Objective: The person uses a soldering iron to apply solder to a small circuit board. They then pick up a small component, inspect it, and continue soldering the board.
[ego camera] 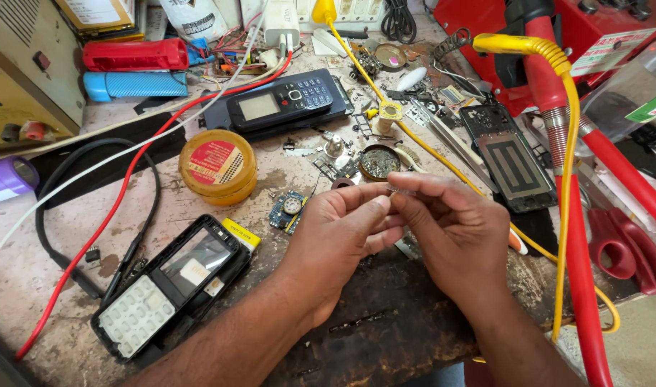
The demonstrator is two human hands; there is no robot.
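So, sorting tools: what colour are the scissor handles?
Red; the scissor handles show best in the head view, right of the hands.

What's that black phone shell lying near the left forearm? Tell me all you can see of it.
The black phone shell looks like plastic and lies flat and slanted on the worn bench. It has a glossy screen window above a pale grey keypad. A small yellow block sits against its upper right corner. Neither hand touches it.

A phone-repair workshop bench – stained and cluttered; an opened phone housing (166,287), a bare circuit board (288,210) and a flux tin (217,166) lie about. Red and black wires (120,208) trail across.
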